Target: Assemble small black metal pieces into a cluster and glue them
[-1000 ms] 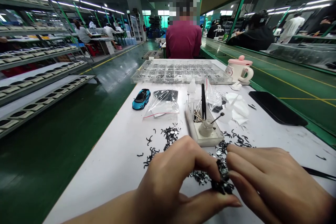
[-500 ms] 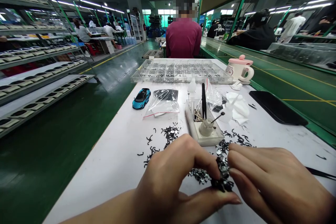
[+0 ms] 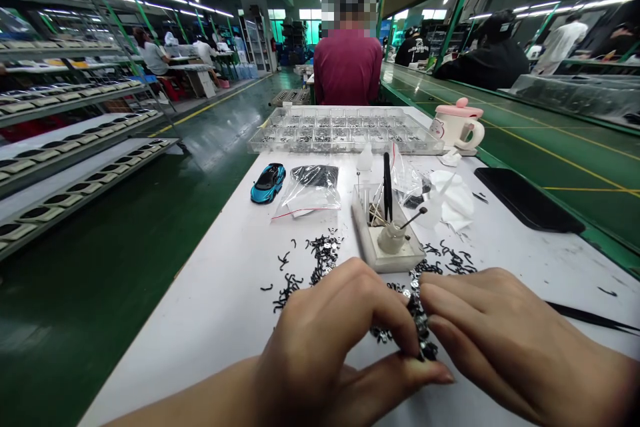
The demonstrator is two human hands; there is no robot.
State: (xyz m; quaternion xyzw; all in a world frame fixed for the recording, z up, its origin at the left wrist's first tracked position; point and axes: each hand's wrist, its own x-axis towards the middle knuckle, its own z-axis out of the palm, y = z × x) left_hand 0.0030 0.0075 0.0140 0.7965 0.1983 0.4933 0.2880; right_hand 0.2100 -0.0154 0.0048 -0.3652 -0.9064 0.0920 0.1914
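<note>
My left hand (image 3: pixel 325 327) is closed, with index finger and thumb pinched low over the white table. A small glossy black part (image 3: pixel 428 351) shows at its fingertips; its exact kind I cannot make out. Close on its right, my right hand (image 3: pixel 495 330) has its fingers bent and pressed together; whatever they may hold is hidden. Between and beneath both hands lies a heap of small black and silver pieces (image 3: pixel 384 333), partly covered by the fingers. More small curved black pieces (image 3: pixel 287 293) are scattered to the left.
Beyond the hands stands a holder (image 3: pixel 395 257) with black tweezers (image 3: pixel 388 187), swabs and a small jar. A blue toy car (image 3: pixel 268 183), plastic bag (image 3: pixel 307 190), divided clear tray (image 3: pixel 345 140), lidded mug (image 3: pixel 453 127) and black phone-like slab (image 3: pixel 527 200) surround it. Other tweezers (image 3: pixel 590 315) lie right.
My right hand has shifted slightly left, nearer the left fingertips. My left index finger and thumb have drawn closer together, and less of the dark part shows between them.
</note>
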